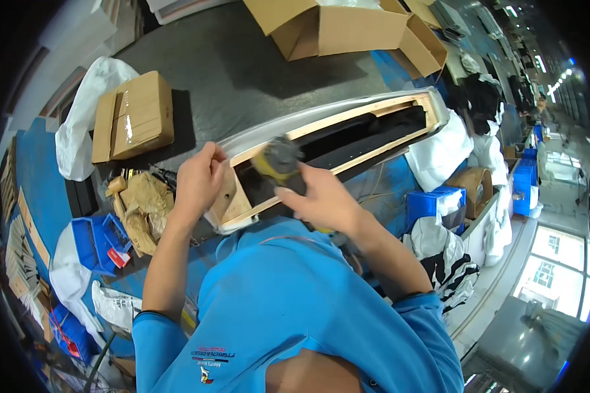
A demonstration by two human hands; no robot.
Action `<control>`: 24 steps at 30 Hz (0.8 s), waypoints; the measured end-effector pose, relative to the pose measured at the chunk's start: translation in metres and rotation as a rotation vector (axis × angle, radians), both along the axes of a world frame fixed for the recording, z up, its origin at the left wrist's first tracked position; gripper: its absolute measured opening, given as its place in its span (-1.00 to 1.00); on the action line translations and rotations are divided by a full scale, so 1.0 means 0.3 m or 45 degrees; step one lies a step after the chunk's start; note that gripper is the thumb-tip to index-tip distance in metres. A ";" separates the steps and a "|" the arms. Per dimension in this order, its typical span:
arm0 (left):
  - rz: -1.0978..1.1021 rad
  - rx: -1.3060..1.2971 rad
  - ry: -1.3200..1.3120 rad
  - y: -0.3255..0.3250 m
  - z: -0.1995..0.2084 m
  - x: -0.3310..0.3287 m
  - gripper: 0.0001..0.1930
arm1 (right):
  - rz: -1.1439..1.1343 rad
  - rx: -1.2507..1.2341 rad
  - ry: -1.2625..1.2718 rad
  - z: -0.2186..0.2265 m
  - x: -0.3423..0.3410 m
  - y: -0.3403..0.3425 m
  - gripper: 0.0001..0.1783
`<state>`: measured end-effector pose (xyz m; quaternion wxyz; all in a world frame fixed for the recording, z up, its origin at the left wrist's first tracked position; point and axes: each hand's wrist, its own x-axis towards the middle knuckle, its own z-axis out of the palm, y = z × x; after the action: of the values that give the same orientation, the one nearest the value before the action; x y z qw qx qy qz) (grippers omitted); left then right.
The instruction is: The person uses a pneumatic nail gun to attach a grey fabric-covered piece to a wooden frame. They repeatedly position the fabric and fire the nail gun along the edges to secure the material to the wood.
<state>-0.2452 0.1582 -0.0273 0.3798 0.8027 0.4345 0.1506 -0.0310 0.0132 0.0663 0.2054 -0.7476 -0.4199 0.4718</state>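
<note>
Yellow/blk power tool point(278, 159), a bit blurred, held in R hand point(324, 200) over L end of a long wooden frame point(238, 200). R fingers wrapped round the tool's dark grip, thumb on the near side. Tool head sits above the opening by the frame's end; can't tell if it touches wood.

L hand point(202, 175) at the frame's L end, fingers curled, thumb & fingertips drawn close together; can't tell if they pinch a small item or just touch the edge. Dark round spot on the end board below that hand.

Frame lies slantwise in front of the person, R end farther off, w/ blk material point(347, 143) inside & whitish wrap point(269, 130) along its far side. Blue shirt point(275, 281) close to its near L corner.

L of frame: crumpled brown paper point(149, 203), then blue bin point(92, 243) w/ red-&-white item. Beyond L hand: taped cardboard box point(134, 118) on dark table point(219, 72), white bag point(85, 98) next to it. Far side: big open carton point(357, 31).

R side: white sack point(442, 147) near frame's R end, another blue box point(429, 206), blk-&-white plastic point(442, 262) nearer the person. Window point(557, 262) far R.
</note>
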 end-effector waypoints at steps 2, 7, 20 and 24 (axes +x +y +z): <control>-0.065 0.327 -0.150 -0.032 0.029 0.071 -0.84 | -0.155 0.085 -0.009 -0.010 0.131 -0.127 -0.48; -0.229 0.950 -0.175 -0.075 0.040 0.401 -0.58 | -0.605 0.039 -0.046 -0.032 0.386 -0.218 -0.56; -0.463 0.588 0.182 -0.053 -0.127 0.476 -0.67 | -0.419 0.080 0.109 -0.057 0.410 -0.059 -0.56; -0.459 0.565 0.203 -0.052 -0.129 0.480 -0.67 | -0.404 -0.021 0.049 -0.034 0.391 -0.016 -0.63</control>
<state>-0.1012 0.1426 -0.0660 0.1805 0.9395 0.2700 0.1086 0.0862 0.0083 0.0562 0.2791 -0.7969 -0.2887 0.4513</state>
